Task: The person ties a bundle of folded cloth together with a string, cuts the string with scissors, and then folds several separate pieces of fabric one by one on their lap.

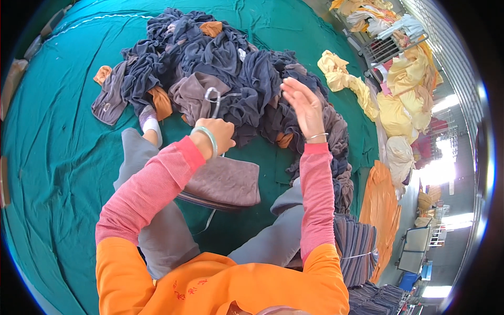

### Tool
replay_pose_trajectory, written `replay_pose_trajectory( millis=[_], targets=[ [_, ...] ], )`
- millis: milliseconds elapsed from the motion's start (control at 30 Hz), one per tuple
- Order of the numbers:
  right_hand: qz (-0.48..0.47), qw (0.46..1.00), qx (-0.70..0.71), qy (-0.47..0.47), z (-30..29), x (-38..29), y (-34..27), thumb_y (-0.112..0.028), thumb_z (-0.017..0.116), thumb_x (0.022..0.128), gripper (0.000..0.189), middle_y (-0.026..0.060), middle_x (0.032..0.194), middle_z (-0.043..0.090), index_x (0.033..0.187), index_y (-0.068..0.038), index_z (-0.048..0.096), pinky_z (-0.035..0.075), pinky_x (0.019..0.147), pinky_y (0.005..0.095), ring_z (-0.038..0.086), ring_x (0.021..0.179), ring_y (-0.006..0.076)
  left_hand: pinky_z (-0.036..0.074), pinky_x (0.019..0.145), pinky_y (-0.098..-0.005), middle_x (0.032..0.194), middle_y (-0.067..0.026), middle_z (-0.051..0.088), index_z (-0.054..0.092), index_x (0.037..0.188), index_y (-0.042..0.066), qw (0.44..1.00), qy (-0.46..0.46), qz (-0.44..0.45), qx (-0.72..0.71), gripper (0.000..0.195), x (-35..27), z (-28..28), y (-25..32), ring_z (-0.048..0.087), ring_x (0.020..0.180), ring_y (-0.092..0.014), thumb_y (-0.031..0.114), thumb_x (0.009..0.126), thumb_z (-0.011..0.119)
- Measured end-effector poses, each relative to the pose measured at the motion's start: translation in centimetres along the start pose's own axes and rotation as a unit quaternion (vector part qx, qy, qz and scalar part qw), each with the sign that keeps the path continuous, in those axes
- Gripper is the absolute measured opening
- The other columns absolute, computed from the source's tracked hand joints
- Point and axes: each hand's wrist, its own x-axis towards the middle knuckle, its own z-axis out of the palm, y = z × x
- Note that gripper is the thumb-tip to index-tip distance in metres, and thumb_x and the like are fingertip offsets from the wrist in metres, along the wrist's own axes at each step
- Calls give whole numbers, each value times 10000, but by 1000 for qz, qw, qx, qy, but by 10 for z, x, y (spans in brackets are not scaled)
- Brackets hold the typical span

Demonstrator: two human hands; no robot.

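My left hand (pixel 215 136), with a pale green bangle at the wrist, is closed around a white strip (pixel 214 103). The strip's loop sticks up beyond the fist, against the dark cloths. Just below that hand sits a stack of folded brownish-grey and dark cloths (pixel 228 181) between my legs. A white strip end (pixel 206 224) trails from under the stack on the near side. Raised to the right, my right hand (pixel 302 105) is empty, its fingers extended. Behind it lies a large heap of crumpled navy and brownish-grey cloths (pixel 220 55).
Green sheeting (pixel 67 157) covers the floor. Bundled folded cloths (pixel 354 248) stand by my right side. Beyond lie an orange cloth (pixel 378 220), yellow cloth bundles (pixel 397 114) and a metal cart (pixel 388 51) loaded with cloths. Orange pieces (pixel 160 103) show in the heap.
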Motion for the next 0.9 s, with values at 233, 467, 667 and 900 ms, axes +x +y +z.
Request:
replay_pose_trajectory(
  millis=[233,467,667,900],
  targets=[
    [264,954,-79,116,-52,-5,117,-218,672,752,692,133,1198,490,1322,-66,311,463,777,274,556,976,169,452,695,-390,804,-127,627,573,865,56,999,-7,-7,39,302,-20,-3,3,611,794,-290,334,750,604],
    [260,819,-492,142,-73,-2,275,-481,794,479,1258,301,1371,133,1389,-106,12,229,1004,497,159,1280,424,406,674,-340,784,-76,562,504,1061,53,994,38,91,51,498,-83,-4,-3,567,735,-239,341,686,659],
    [220,641,-714,175,-63,50,293,-410,805,485,1218,221,1413,-13,1387,-177,21,263,907,650,121,1275,454,406,715,-316,802,-61,549,500,1105,68,998,-46,50,17,569,-106,-16,-29,562,762,-201,353,651,690],
    [237,731,-553,322,-150,132,317,-189,856,436,1379,334,1361,-67,1359,-190,-168,268,1013,429,142,1268,457,401,813,-353,952,-83,566,487,1141,87,995,-82,-29,49,611,-98,-30,-45,557,893,-208,344,634,711]
  ],
)
